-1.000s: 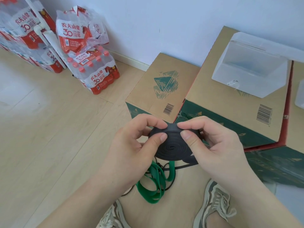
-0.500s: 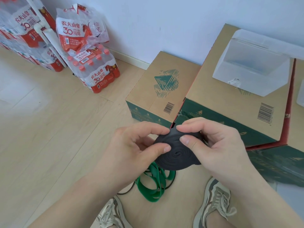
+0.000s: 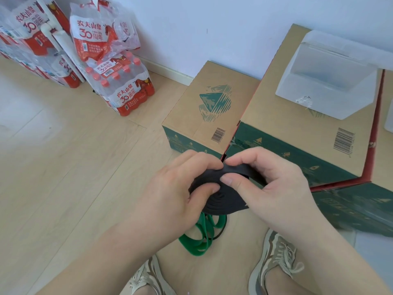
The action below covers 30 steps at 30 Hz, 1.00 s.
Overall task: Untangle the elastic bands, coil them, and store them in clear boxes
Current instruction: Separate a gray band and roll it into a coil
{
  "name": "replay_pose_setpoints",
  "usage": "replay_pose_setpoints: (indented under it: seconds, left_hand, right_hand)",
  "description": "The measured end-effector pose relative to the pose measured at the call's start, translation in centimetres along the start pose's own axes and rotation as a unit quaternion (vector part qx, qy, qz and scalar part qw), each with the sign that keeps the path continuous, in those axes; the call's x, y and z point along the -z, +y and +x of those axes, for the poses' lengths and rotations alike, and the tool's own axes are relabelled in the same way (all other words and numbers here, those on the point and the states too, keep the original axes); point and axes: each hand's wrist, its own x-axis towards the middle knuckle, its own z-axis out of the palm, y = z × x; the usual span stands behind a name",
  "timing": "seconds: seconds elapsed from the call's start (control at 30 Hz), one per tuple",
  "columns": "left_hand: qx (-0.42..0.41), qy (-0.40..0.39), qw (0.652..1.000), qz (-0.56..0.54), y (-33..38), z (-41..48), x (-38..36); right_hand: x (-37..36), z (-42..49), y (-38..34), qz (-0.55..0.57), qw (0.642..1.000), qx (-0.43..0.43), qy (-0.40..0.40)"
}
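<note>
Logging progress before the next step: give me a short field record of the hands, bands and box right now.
left hand: grips the coiled black band, thumb on its flat face
right hand: pinches the outer wrap at the coil's top
black band: wound in a flat spiral, held above the floor
green band: loose loops on the floor, below the coil
clear box: on the larger cardboard box, no band seen inside
step left: coil not yet boxed

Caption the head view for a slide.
Left hand and right hand pinch a coiled black band above a green band.
</note>
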Motion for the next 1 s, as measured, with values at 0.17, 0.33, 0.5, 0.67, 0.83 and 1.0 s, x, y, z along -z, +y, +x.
replay_pose_setpoints:
  seconds: [0.17,0.33,0.5,0.67,0.83,1.0]
  left_hand:
    - [0.026,0.032,0.999,-0.005,-0.4,0.1,0.8]
    - [0.06,0.057,0.992,-0.091,-0.2,0.0,0.5]
    - [0.063,0.042,0.995,-0.071,-0.2,0.0,0.6]
    - [0.042,0.024,0.997,-0.059,0.2,0.3,0.6]
    - [0.146,-0.004,0.973,-0.177,0.4,0.6,1.5]
    - [0.182,-0.048,0.966,-0.177,0.4,0.5,1.2]
  right_hand:
    - [0.8,0.4,0.4,0.037,0.999,-0.018,0.017]
    - [0.4,0.5,-0.2,0.09,0.995,-0.024,0.02]
    - [0.1,0.4,0.3,0.039,0.998,-0.008,0.04]
    - [-0.5,0.2,0.6,-0.059,0.996,0.066,-0.01]
    - [-0.3,-0.1,-0.2,-0.007,1.0,0.01,-0.008]
    - [-0.3,0.1,0.0,-0.025,0.999,-0.015,-0.022]
